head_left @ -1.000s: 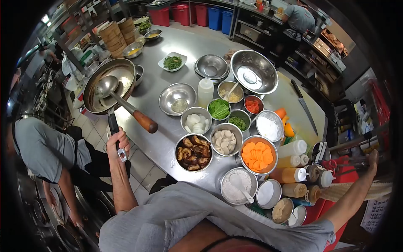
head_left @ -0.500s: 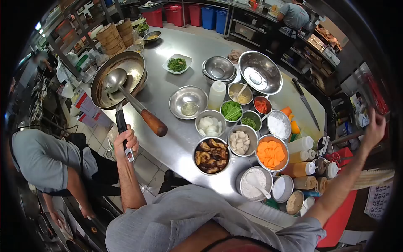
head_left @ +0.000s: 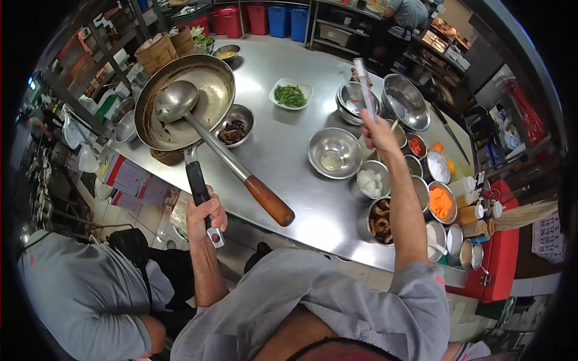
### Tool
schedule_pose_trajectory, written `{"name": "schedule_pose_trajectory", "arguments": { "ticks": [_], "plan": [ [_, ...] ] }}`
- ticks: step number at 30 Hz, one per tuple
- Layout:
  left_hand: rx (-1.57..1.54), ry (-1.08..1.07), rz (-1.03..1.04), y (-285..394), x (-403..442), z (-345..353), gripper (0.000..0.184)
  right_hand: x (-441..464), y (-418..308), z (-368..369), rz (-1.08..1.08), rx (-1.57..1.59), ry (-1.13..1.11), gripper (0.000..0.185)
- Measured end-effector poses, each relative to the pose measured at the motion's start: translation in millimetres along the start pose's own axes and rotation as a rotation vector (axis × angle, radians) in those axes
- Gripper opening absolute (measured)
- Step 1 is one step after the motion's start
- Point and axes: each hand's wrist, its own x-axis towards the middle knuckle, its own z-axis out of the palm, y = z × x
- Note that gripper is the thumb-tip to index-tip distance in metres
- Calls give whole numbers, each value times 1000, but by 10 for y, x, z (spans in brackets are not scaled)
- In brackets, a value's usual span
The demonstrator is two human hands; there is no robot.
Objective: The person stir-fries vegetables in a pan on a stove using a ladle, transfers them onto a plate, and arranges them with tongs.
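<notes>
My left hand [head_left: 206, 215] is wrapped round the black handle [head_left: 196, 180] of a wok [head_left: 217, 90] raised above the table's left part. A ladle [head_left: 176, 99] with a wooden handle rests in the wok, and its handle sticks out over the rim toward me. My right hand [head_left: 378, 130] is closed on a slim, pale, blurred utensil [head_left: 363, 81] that points up and away, over the stacked metal bowls. Below that hand are an empty-looking steel bowl [head_left: 335, 153] and a bowl of white slices [head_left: 369, 183].
A plate of greens [head_left: 290, 95] sits mid-table, and a bowl of dark food [head_left: 234, 131] is beside the wok. Carrot slices [head_left: 441, 202], mushrooms [head_left: 380, 222] and squeeze bottles stand right. A knife [head_left: 450, 131] lies behind. One co-worker [head_left: 84, 295] is at left, another [head_left: 409, 13] at the back.
My right hand has come from the far right to over the bowls, now with the pale utensil. The wok and ladle have moved right in view, and the view has shifted left.
</notes>
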Motion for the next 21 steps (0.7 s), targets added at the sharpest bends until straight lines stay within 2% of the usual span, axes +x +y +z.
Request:
{"name": "schedule_pose_trajectory", "arguments": {
  "ticks": [2, 4, 5, 8, 12, 15, 19, 21],
  "plan": [
    [9, -9, -19, 130, 33, -97, 19, 263, 87, 396, -3, -243, 3, 43],
    [-6, -29, -40, 210, 65, -201, 19, 510, 155, 656, -1, -349, -40, 40],
    [-17, -42, -50, 159, 61, -254, 19, 647, 270, 722, -102, -553, -8, 43],
    [-25, -34, -64, 228, 78, -329, 19, 888, 344, 956, -189, -1180, 116, 44],
    [-62, -25, -73, 231, 108, -412, 20, 1102, 152, 1117, -145, -1389, 60, 39],
    [-64, -13, -82, 216, 128, -449, 21, 1354, 74, 1210, -226, -1570, 60, 26],
    [-42, 15, -97, 202, 198, -445, 22, 1551, -24, 1367, -353, -1701, 24, 20],
    [-61, 51, -96, 205, 225, -424, 21, 1687, 35, 1441, -345, -1741, 9, 20]
  ]
}}
